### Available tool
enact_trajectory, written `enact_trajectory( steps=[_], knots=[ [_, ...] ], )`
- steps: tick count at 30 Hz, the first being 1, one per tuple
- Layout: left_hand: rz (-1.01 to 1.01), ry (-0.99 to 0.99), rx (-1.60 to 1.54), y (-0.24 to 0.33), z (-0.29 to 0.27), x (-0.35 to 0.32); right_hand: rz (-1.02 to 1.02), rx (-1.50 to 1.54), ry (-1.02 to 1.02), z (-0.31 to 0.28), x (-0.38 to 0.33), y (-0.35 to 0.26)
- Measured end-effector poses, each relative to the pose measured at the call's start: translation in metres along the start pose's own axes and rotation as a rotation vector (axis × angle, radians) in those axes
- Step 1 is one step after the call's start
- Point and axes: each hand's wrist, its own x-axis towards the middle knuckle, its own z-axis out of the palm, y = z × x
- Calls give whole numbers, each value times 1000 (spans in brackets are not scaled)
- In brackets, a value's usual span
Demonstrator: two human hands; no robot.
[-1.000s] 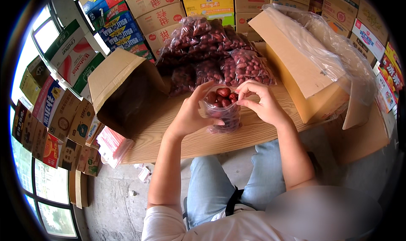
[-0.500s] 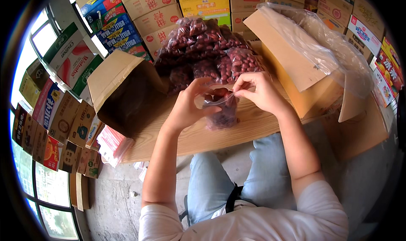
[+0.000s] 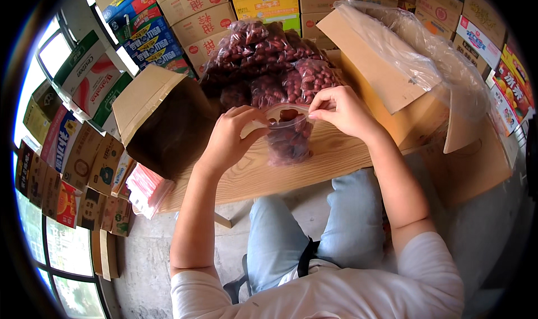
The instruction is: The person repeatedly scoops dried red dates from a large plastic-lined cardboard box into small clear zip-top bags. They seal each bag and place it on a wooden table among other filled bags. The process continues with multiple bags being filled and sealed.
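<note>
A small clear plastic bag of red dates [image 3: 289,141] stands on a light wooden board [image 3: 263,173] in front of me. My left hand [image 3: 232,135] pinches the left side of the bag's top edge. My right hand [image 3: 339,110] pinches the right side of the same edge with thumb and forefinger. The bag's mouth is stretched flat between the two hands. Behind the bag lies a heap of filled bags of red dates [image 3: 266,64].
An open brown cardboard box [image 3: 159,117] lies on its side at the left. A larger box lined with clear plastic [image 3: 403,67] stands at the right. Stacked printed cartons [image 3: 185,11] fill the back and left wall. A stack of red-edged bags [image 3: 147,187] sits below the board.
The bag's mouth was open with dates showing; now both hands have pulled its top edge flat and moved apart along it. My head has come closer.
</note>
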Motion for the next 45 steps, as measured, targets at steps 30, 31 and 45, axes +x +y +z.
enact_trajectory(
  steps=[30, 31, 45],
  knots=[
    [-25, -37, 241, 18, -5, -14, -168, -66, 197, 11, -17, -5],
    [-37, -46, 225, 16, -4, -13, -166, -54, 196, 12, -17, -3],
    [25, -67, 113, 22, 25, 8, -140, -90, 144, 9, -17, -1]
  ],
)
